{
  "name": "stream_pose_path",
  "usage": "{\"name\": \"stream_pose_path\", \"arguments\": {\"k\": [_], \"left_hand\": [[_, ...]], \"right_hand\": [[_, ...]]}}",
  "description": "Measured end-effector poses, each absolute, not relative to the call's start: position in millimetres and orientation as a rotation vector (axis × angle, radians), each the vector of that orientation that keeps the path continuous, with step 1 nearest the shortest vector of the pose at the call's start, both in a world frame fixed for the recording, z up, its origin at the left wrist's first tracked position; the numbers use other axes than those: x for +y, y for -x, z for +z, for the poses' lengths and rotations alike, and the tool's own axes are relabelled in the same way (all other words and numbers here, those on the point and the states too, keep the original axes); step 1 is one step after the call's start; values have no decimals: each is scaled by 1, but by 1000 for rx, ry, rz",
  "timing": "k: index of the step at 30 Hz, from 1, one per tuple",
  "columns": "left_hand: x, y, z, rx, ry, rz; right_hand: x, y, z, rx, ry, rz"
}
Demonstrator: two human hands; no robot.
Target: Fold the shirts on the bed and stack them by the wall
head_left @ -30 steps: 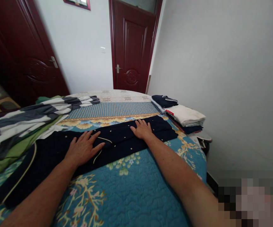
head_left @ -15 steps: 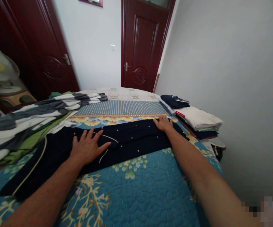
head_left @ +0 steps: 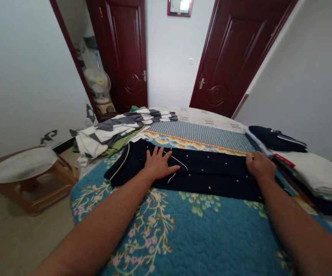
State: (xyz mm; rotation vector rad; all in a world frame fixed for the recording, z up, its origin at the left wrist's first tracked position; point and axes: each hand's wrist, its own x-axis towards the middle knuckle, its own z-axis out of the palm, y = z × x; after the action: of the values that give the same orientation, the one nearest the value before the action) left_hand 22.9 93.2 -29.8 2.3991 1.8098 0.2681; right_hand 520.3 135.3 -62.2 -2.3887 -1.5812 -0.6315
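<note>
A dark navy garment [head_left: 211, 172] with small light dots and pale piping lies in a long, narrow folded strip across the bed. My left hand [head_left: 158, 165] rests flat on its left part, fingers spread, beside the curved piping. At the strip's right end, my right hand [head_left: 260, 166] has its fingers curled down and closed on the navy cloth. The fingertips of that hand are partly hidden. Beneath the garment is a blue quilted bedspread [head_left: 203, 234] with flower patterns.
Loose grey-and-white striped cloth [head_left: 125, 126] and green cloth [head_left: 125, 142] lie in a heap at the far left. A stack of folded clothes [head_left: 323, 172] stands at the right. Left of the bed is a brown stool [head_left: 28, 165]; a fan [head_left: 98, 82] stands near the doors.
The view has swung left, bringing the stool into sight. My right hand has gone from lying spread on the garment to curled on its right end. My left hand still lies flat.
</note>
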Motion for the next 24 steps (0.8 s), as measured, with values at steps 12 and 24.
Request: {"name": "stream_pose_path", "arguments": {"k": [12,24], "left_hand": [[87,-26,-27,1820,-2383,258],[100,19,-27,2307,-1970,275]], "right_hand": [[82,-340,-62,-2166,1736,-205],[57,-374,-59,-1857,2423,43]]}}
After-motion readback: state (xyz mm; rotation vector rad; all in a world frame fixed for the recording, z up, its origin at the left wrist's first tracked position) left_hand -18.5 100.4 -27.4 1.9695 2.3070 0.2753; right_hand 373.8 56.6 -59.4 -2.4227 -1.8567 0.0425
